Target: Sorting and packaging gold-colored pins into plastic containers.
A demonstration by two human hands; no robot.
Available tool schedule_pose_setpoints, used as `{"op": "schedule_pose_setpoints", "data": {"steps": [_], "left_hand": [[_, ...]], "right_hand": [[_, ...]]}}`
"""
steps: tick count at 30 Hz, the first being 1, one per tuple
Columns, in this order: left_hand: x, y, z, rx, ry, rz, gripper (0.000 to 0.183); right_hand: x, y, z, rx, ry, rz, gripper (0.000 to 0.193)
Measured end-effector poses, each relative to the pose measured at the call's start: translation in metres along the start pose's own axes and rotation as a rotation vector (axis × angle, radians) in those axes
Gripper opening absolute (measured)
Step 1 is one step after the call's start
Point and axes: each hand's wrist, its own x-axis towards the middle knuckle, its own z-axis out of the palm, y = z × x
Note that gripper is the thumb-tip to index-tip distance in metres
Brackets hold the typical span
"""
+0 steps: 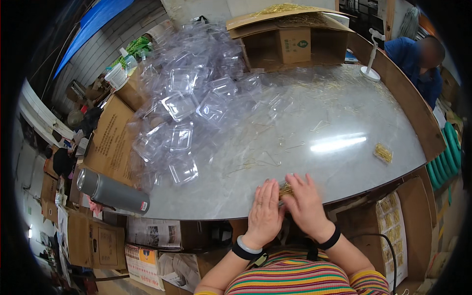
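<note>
Pressing together at the table [314, 162] near edge, left hand [264, 209] and right hand [303, 200] lie flat-fingered around a small gold clip bundle [285, 189] squeezed between them. Grey flask [112, 191] lies far left. Clear boxes [187, 113] heaped beyond. Filled box [383, 153] sits right. Carton [290, 37] at the back.

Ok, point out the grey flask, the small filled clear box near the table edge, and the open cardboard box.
grey flask [114, 192], head view, middle of its body
filled clear box [383, 153], head view, its centre
cardboard box [295, 44], head view, inner divider panel
</note>
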Motion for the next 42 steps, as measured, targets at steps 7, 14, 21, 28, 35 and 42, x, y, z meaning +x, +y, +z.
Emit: {"op": "schedule_pose_setpoints", "data": {"steps": [7,14,21,28,35,42], "left_hand": [[0.003,0.001,-0.005,-0.06,0.004,-0.001,0.067],[0.004,-0.001,-0.006,-0.076,-0.016,0.01,0.067],[0.003,0.002,-0.005,-0.021,-0.006,0.008,0.063],[0.005,-0.002,-0.009,-0.076,-0.019,0.046,0.06],[0.001,-0.007,-0.006,-0.118,0.008,0.018,0.067],[0.002,-0.004,-0.007,-0.112,-0.011,0.031,0.073]], "right_hand": [[-0.006,0.004,-0.006,0.003,0.085,0.055,0.055],[0.01,0.008,0.006,0.061,0.094,0.048,0.041],[-0.007,0.001,-0.008,0.097,0.17,0.093,0.043],[0.0,0.0,-0.005,-0.056,0.167,-0.057,0.031],[0.007,0.001,-0.006,0.058,0.055,-0.124,0.038],[-0.001,0.007,-0.001,0.126,-0.027,0.018,0.043]]}}
